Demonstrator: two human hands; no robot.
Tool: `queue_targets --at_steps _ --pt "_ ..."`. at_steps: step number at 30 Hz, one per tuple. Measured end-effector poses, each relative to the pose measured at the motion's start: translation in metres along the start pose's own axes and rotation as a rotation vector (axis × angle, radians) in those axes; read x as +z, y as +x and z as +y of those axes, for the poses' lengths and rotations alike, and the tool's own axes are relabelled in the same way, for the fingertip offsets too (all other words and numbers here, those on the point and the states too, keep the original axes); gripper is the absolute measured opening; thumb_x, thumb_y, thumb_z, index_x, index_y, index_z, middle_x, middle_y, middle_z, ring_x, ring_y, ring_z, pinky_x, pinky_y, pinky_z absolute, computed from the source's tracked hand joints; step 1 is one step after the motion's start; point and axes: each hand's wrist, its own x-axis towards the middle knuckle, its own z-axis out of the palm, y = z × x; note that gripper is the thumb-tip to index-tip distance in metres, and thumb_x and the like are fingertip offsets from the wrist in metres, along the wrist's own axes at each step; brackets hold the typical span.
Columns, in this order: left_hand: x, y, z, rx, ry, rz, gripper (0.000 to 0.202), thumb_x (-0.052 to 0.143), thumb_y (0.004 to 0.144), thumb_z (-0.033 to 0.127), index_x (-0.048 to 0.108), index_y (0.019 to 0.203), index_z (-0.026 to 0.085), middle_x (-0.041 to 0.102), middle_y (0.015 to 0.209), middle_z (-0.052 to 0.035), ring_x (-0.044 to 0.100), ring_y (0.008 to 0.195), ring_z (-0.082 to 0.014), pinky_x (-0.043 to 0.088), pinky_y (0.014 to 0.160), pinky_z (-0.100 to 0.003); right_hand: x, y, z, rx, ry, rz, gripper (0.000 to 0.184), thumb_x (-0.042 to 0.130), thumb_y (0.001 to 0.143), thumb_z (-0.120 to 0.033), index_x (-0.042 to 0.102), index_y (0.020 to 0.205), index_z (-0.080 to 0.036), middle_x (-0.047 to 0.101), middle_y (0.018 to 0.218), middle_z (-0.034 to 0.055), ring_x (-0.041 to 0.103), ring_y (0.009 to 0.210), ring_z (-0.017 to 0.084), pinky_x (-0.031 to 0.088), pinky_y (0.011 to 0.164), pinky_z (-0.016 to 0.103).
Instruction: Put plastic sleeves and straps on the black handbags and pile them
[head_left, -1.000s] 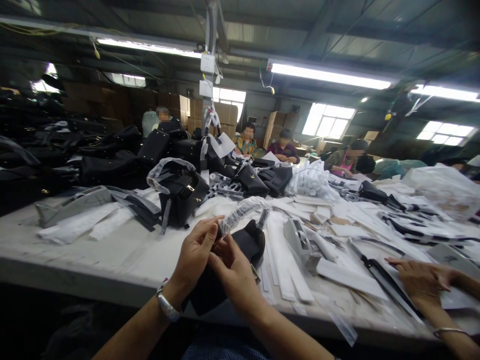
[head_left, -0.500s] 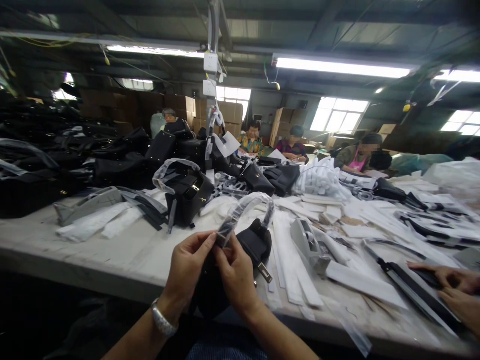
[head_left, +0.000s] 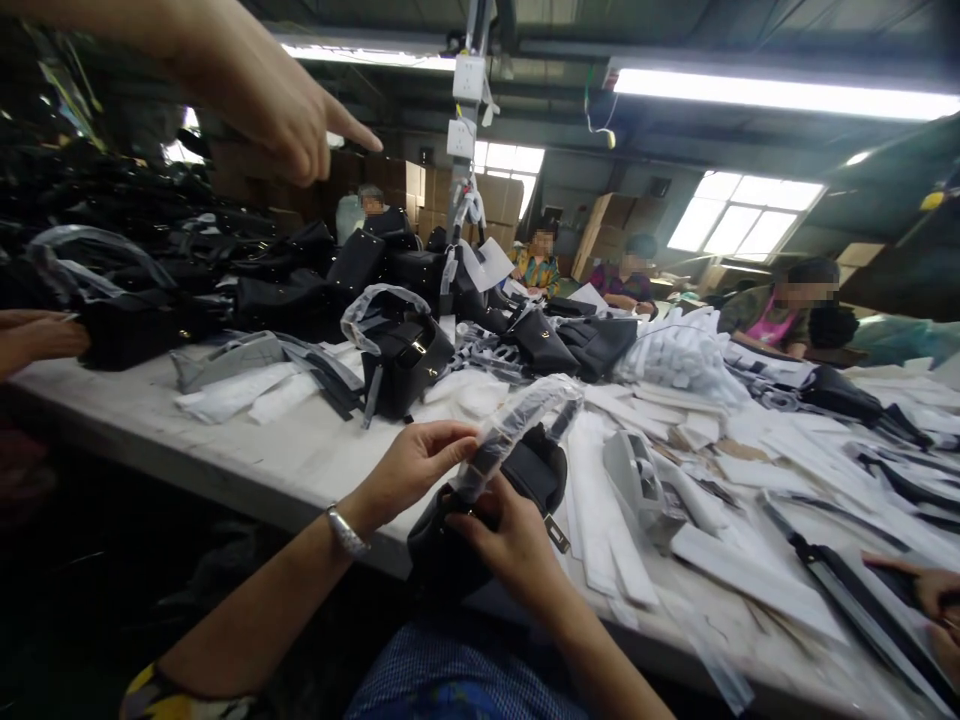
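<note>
A black handbag [head_left: 536, 468] sits at the table's near edge in front of me. Its arched handle [head_left: 517, 418] is wrapped in clear plastic film. My left hand [head_left: 420, 462], a silver bracelet on its wrist, pinches the film at the left side of the handle. Lower down, my right hand [head_left: 517, 535] is closed around the handle's base at the bag's top; its fingertips are partly hidden. A metal clasp [head_left: 556, 534] hangs on the bag's right side. Behind stands another black handbag [head_left: 409, 365] with a film-wrapped handle.
At upper left a co-worker's hand [head_left: 289, 115] points rightward. Another person's hand [head_left: 37, 340] is at the left edge, one more [head_left: 926, 590] at far right. A grey tape dispenser [head_left: 637, 485] and white strips [head_left: 600, 520] lie to the right. Several people sit across the table.
The view has shifted left and tilted. A pointing hand has come in at upper left, another hand at the left edge. My left hand has moved from the handle's base up along the film.
</note>
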Motion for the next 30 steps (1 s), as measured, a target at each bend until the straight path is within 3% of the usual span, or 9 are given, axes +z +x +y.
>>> queue_targets --at_steps 2,5,10,14,20,23,25,27,30 --pt "0.004 -0.010 -0.012 -0.003 0.008 0.065 0.029 0.066 0.085 0.039 0.075 0.103 0.019 0.077 0.099 -0.0054 0.069 0.094 -0.0242 0.052 0.086 -0.032 -0.001 0.001 0.004 -0.010 -0.003 0.038 0.048 0.067 0.081 -0.025 0.058 0.128 -0.027 0.076 0.099 0.0025 0.072 0.094 0.026 0.054 0.088 0.041" --pt "0.010 -0.037 -0.036 -0.097 -0.045 0.251 0.031 0.064 0.086 0.041 0.070 0.105 0.018 0.076 0.097 -0.0066 0.069 0.094 -0.0235 0.053 0.086 -0.034 0.001 0.001 0.010 -0.026 0.025 0.049 0.034 0.063 0.085 -0.029 0.067 0.118 -0.024 0.074 0.109 0.0053 0.069 0.102 0.028 0.051 0.095 0.043" --pt "0.029 -0.091 -0.070 -0.042 0.109 0.544 0.028 0.068 0.083 0.038 0.065 0.105 0.021 0.068 0.111 -0.0082 0.063 0.106 -0.0250 0.051 0.094 -0.038 0.002 0.005 0.013 -0.031 -0.027 0.085 0.022 0.062 0.087 -0.035 0.072 0.102 -0.022 0.076 0.100 0.0054 0.071 0.092 0.026 0.054 0.084 0.037" --pt "0.044 -0.102 -0.097 -0.061 0.206 0.514 0.038 0.073 0.078 0.033 0.061 0.113 0.023 0.063 0.118 -0.0089 0.059 0.112 -0.0271 0.048 0.098 -0.042 0.002 0.019 0.016 -0.091 -0.098 0.157 0.019 0.061 0.088 -0.034 0.073 0.098 -0.022 0.076 0.096 0.0039 0.069 0.088 0.024 0.052 0.081 0.033" --pt "0.059 -0.075 -0.138 -0.087 0.165 0.589 0.033 0.068 0.082 0.033 0.056 0.110 0.022 0.061 0.114 -0.0086 0.061 0.107 -0.0262 0.050 0.096 -0.044 0.001 0.044 0.026 -0.201 -0.157 0.131 0.018 0.057 0.090 -0.032 0.071 0.095 -0.022 0.075 0.089 0.0039 0.068 0.081 0.023 0.051 0.076 0.032" --pt "0.061 -0.069 -0.142 -0.072 0.204 0.558 0.031 0.068 0.081 0.037 0.057 0.106 0.022 0.061 0.114 -0.0087 0.061 0.110 -0.0290 0.050 0.097 -0.045 -0.015 0.037 0.032 -0.277 -0.253 0.174 0.021 0.057 0.090 -0.029 0.070 0.106 -0.023 0.074 0.097 0.0055 0.068 0.091 0.024 0.050 0.088 0.037" --pt "0.058 -0.069 -0.139 -0.079 0.228 0.519 0.036 0.068 0.081 0.040 0.056 0.110 0.023 0.059 0.121 -0.0101 0.059 0.116 -0.0310 0.049 0.099 -0.046 -0.029 0.021 0.042 -0.352 -0.344 0.292 0.028 0.057 0.090 -0.026 0.066 0.116 -0.025 0.072 0.110 0.0058 0.065 0.105 0.025 0.040 0.105 0.044" --pt "0.052 -0.067 -0.136 -0.091 0.258 0.490 0.054 0.069 0.080 0.042 0.049 0.127 0.025 0.050 0.138 -0.0120 0.052 0.126 -0.0330 0.045 0.104 -0.049 -0.042 0.003 0.059 -0.344 -0.372 0.526 0.034 0.056 0.090 -0.027 0.061 0.124 -0.027 0.066 0.125 0.0064 0.056 0.121 0.025 0.028 0.115 0.048" --pt "0.049 -0.056 -0.138 -0.118 0.286 0.395 0.086 0.073 0.076 0.045 0.029 0.147 0.027 0.035 0.155 -0.0120 0.039 0.138 -0.0347 0.035 0.112 -0.051 -0.055 -0.011 0.092 -0.081 -0.195 0.830 0.051 0.056 0.090 -0.039 0.048 0.139 -0.025 0.047 0.147 0.0083 0.038 0.138 0.027 0.028 0.115 0.049"
